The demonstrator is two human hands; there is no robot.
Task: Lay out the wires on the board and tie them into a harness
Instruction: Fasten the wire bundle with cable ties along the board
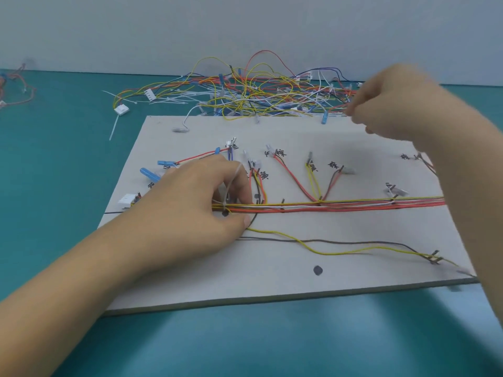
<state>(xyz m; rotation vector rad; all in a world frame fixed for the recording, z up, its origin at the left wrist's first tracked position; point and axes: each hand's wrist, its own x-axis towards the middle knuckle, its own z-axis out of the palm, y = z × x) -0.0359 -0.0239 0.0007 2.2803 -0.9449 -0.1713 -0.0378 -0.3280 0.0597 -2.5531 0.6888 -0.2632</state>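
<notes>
A: Where does the bundle sit?
B: The bundle (353, 205) runs left to right across the middle of the board (272, 273). My left hand (190, 213) lies on the board's left part, its fingers and thumb curled about the bundle's end, where a pale tie (231, 183) loops up.
A: And the other hand?
B: My right hand (394, 104) is raised over the board's far right corner, fingers curled. It is blurred, so I cannot tell if it holds anything.
A: Any loose wires?
B: A yellow wire (326, 253) and a brown wire (353, 242) trail over the board's near half. A tangled pile (258, 91) lies just past its far edge.
</notes>
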